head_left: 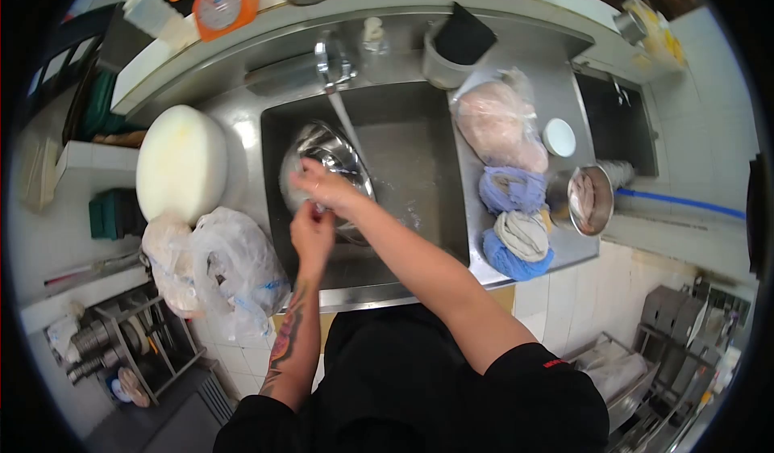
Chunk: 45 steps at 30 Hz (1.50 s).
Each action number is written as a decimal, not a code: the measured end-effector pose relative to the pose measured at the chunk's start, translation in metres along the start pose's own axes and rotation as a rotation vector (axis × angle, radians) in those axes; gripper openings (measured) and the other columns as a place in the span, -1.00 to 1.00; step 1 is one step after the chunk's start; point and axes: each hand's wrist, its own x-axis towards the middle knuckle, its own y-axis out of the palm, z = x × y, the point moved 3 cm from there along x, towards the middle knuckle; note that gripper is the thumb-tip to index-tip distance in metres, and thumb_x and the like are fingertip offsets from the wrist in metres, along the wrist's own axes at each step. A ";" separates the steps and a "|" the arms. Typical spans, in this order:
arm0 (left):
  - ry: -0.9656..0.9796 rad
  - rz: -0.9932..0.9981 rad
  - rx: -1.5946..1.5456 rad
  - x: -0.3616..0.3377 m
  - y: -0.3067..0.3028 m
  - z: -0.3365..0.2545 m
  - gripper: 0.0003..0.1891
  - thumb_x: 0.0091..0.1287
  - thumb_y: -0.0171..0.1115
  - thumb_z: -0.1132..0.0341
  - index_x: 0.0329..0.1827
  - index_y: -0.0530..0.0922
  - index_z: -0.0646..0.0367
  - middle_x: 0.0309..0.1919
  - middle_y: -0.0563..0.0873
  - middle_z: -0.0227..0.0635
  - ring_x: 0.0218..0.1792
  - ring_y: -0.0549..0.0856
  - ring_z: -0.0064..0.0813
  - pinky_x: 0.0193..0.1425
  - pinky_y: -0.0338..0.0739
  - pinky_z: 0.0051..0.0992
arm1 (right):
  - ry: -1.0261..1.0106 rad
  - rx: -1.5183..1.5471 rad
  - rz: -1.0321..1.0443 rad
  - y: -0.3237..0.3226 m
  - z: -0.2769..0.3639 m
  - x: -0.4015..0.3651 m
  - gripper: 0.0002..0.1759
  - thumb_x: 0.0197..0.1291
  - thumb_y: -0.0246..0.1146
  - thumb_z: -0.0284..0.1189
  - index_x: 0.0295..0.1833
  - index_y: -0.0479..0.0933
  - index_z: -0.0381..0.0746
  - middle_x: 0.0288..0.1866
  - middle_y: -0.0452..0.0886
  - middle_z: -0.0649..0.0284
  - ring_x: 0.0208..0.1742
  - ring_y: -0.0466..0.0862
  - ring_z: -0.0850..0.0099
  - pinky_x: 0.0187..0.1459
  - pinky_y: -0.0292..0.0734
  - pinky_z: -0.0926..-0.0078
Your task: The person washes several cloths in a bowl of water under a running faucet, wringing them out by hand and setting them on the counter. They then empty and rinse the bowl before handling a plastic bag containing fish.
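at the sink [419, 171]: a steel bowl [330, 154] sits tilted in the basin's left half, under the stream from the tap [334, 62].
left hand [313, 231]: fingers curled at the bowl's near rim — the grip looks closed on it, though blur hides the fingertips.
right hand [322, 185]: laid over the bowl's mouth, fingers loosely bent; whether it has hold of anything cannot be told.
slip risk: wet steel held by one rim could likely twist out of the grip and clatter into the basin.
splash risk: water striking the curved wall may well spray out — toward the bagged meat [496, 118] and the folded cloths [512, 191] on the counter [556, 90] just right of the sink.
edge risk: the plastic bags [234, 263] bulge over the counter's front edge beside the left forearm; a nudge could probably tip them off.
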 end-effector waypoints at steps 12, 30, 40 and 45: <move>-0.560 0.170 -0.016 -0.019 0.113 0.281 -0.52 0.39 0.41 0.23 0.28 0.55 0.31 0.07 0.72 -0.10 0.10 0.70 -0.23 0.26 0.56 -0.29 | -0.425 -0.810 -1.181 -0.214 0.004 -0.377 -0.71 0.32 0.35 -0.55 0.15 0.66 -0.29 0.11 0.71 0.06 0.15 0.71 0.14 0.20 0.59 0.29; 0.301 1.166 -0.453 -0.023 0.281 -0.180 0.16 -0.04 0.76 0.23 0.61 0.18 0.23 0.44 0.48 -0.13 0.47 0.45 -0.29 0.61 0.24 -0.29 | -0.171 -0.643 -0.905 -0.318 -0.043 -0.359 0.22 -0.38 0.76 -0.32 0.55 0.38 -0.18 0.29 0.57 0.12 0.30 0.62 0.22 0.36 0.50 0.36; -0.590 0.496 -0.907 0.000 0.131 0.011 -0.17 0.36 0.29 0.55 0.64 0.05 0.20 0.48 0.44 -0.07 0.40 0.55 -0.22 0.47 0.49 -0.18 | -0.224 -0.678 -0.537 -0.194 -0.020 -0.165 -0.20 -0.37 0.67 -0.27 0.20 0.69 -0.01 0.09 0.68 0.20 0.11 0.71 0.09 0.14 0.63 0.18; -0.421 0.185 -0.627 0.042 0.115 0.111 -0.22 0.31 0.28 0.59 0.60 0.16 0.24 0.37 0.55 -0.08 0.32 0.62 -0.23 0.38 0.55 -0.25 | -0.031 -0.720 -0.623 -0.160 -0.070 -0.078 -0.55 -0.20 0.51 -0.42 -0.06 0.81 0.03 0.15 0.71 0.27 0.12 0.72 0.15 0.17 0.62 0.24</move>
